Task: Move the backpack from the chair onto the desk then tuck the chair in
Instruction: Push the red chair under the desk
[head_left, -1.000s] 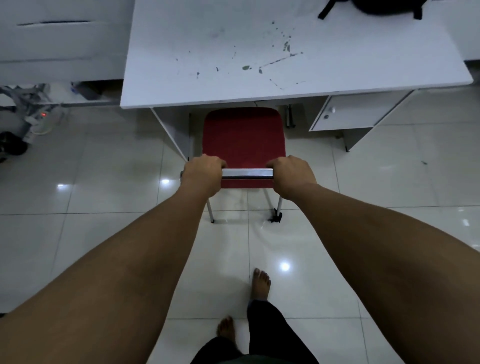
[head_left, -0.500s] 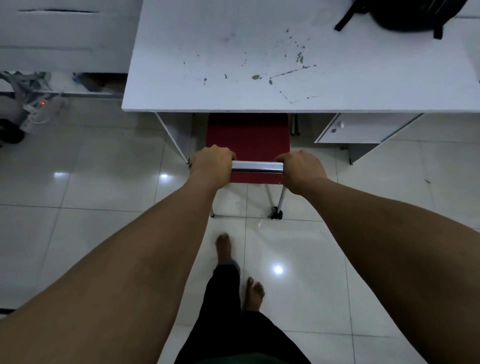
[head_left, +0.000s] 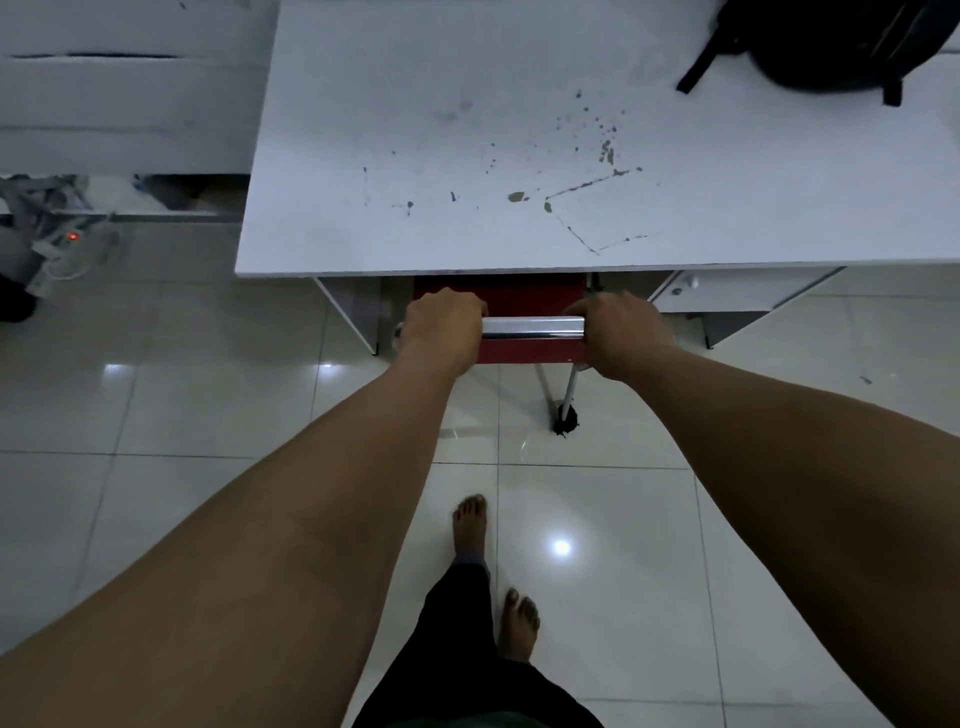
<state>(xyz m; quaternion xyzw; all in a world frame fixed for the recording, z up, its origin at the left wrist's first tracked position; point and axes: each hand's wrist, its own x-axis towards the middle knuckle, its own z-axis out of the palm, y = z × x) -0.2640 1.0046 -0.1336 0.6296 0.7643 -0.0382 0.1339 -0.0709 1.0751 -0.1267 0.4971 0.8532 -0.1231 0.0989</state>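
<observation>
Both hands, left (head_left: 443, 323) and right (head_left: 616, 328), clamped on chair (head_left: 524, 343) back rail, centre frame. Seat mostly under white surface (head_left: 467, 104). Backpack (head_left: 831, 47) on surface, upper right.

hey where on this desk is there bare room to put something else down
Most of the white desk is bare: the whole left half, and the front strip between the paint specks and the near edge. Only the far right corner is taken, by the black backpack and its straps.
</observation>
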